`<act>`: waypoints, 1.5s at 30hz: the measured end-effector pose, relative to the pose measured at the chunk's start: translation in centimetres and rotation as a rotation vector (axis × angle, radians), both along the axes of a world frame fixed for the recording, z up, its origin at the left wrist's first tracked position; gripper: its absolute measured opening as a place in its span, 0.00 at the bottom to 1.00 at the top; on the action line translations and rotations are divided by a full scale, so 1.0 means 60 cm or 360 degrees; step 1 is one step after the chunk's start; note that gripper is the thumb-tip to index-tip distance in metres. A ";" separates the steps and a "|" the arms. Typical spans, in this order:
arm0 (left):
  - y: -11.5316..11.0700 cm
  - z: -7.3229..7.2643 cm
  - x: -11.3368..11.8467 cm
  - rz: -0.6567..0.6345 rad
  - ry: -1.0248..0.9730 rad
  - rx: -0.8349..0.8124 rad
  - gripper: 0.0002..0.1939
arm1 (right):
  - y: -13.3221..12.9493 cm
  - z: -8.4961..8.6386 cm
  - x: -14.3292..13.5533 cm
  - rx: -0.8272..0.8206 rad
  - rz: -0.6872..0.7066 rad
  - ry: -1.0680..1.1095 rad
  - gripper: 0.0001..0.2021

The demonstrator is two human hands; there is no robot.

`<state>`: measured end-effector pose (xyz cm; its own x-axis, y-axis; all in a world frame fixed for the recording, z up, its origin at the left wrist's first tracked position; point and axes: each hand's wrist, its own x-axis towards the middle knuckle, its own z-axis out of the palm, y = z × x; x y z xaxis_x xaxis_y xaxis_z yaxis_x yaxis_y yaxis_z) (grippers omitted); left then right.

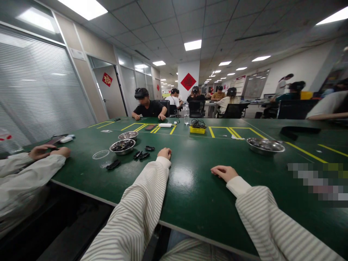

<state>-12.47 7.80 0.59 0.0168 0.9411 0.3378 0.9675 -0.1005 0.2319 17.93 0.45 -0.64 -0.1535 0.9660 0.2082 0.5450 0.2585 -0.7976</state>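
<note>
the left hand (165,153), its grip unclear, is best rested lightly beside the black parts (144,156), the right hand (225,173) loosely open on the tabletop (195,206).

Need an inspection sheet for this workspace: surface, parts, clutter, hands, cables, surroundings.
Surface: green table, yellow tape, glare between the hands.
Parts: loose black parts lie nearest the left hand; more fill a metal bowl. Bowl behind it: contents unclear. Right-hand bowl: contents unclear.
Clutter: clear ring, water bottle, black strap-like item.
Left hand: on the table, curled, no held item visible.
Right hand: on the table, nothing seen in its grip.
Cables: dark coil on a yellow box.
Surroundings: person at the left, hands at the table; person across wearing a headset; others seated beyond.
</note>
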 end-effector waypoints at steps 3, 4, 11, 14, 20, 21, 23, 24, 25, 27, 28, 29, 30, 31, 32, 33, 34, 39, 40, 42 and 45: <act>0.005 -0.002 0.001 0.0017 0.0000 -0.0012 0.08 | -0.001 0.005 0.000 0.0037 0.0083 -0.0110 0.12; 0.006 -0.002 0.001 0.0018 -0.0001 -0.0016 0.08 | -0.002 0.008 0.000 0.0044 0.0107 -0.0146 0.12; 0.007 0.000 -0.003 -0.0019 -0.0082 0.0145 0.07 | -0.012 0.017 -0.007 0.0132 0.0033 -0.0202 0.11; -0.003 0.001 0.020 -0.0243 -0.0157 0.0253 0.06 | -0.012 0.015 -0.007 0.0064 0.0070 -0.0153 0.12; -0.076 -0.004 0.166 -0.0969 -0.0236 0.0158 0.07 | -0.007 0.012 0.004 0.0013 0.0065 -0.0053 0.13; -0.091 -0.005 0.192 -0.1070 -0.0236 0.0104 0.08 | -0.007 0.013 0.007 0.0024 0.0052 -0.0069 0.13; -0.117 -0.008 0.235 -0.1216 -0.0238 0.0014 0.09 | -0.008 0.016 0.015 0.0072 0.0006 -0.0136 0.12; -0.126 -0.009 0.250 -0.1270 -0.0231 -0.0016 0.10 | -0.010 0.017 0.018 0.0109 -0.0021 -0.0182 0.11; -0.132 -0.010 0.262 -0.1320 -0.0218 -0.0031 0.10 | -0.011 0.020 0.021 0.0146 -0.0052 -0.0227 0.11; -0.138 -0.012 0.277 -0.1408 -0.0183 -0.0031 0.08 | -0.015 0.024 0.025 0.0198 -0.0095 -0.0311 0.10; -0.138 -0.013 0.279 -0.1439 -0.0173 -0.0023 0.08 | -0.017 0.026 0.026 0.0207 -0.0103 -0.0344 0.10; -0.135 -0.014 0.279 -0.1458 -0.0174 -0.0012 0.09 | -0.018 0.027 0.027 0.0207 -0.0099 -0.0371 0.10; -0.130 -0.014 0.275 -0.1462 -0.0183 0.0003 0.11 | -0.020 0.029 0.027 0.0197 -0.0090 -0.0388 0.11; -0.123 -0.013 0.267 -0.1450 -0.0193 0.0022 0.14 | -0.021 0.030 0.027 0.0183 -0.0073 -0.0396 0.11; -0.114 -0.012 0.254 -0.1418 -0.0193 0.0047 0.16 | -0.022 0.031 0.028 0.0165 -0.0053 -0.0398 0.11; -0.102 -0.011 0.236 -0.1357 -0.0179 0.0085 0.16 | -0.023 0.032 0.028 0.0148 -0.0031 -0.0398 0.11; -0.089 -0.009 0.214 -0.1268 -0.0156 0.0124 0.15 | -0.024 0.032 0.029 0.0136 -0.0006 -0.0395 0.11; -0.015 -0.003 0.072 -0.0324 -0.0098 0.0248 0.19 | -0.026 0.028 0.034 0.0132 0.0185 -0.0397 0.14; -0.004 -0.004 0.048 -0.0164 -0.0136 0.0208 0.20 | -0.026 0.027 0.035 0.0157 0.0222 -0.0407 0.15; 0.010 -0.007 0.017 -0.0014 -0.0184 0.0130 0.20 | -0.024 0.023 0.036 0.0233 0.0281 -0.0446 0.16; 0.018 -0.011 0.007 -0.0047 -0.0192 0.0057 0.14 | -0.020 0.018 0.037 0.0308 0.0340 -0.0529 0.14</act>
<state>-12.04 8.90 -0.07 0.0017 0.9281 0.3722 0.9292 -0.1390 0.3424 20.17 -0.76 0.44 -0.4347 0.8534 0.2877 0.6820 0.5206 -0.5137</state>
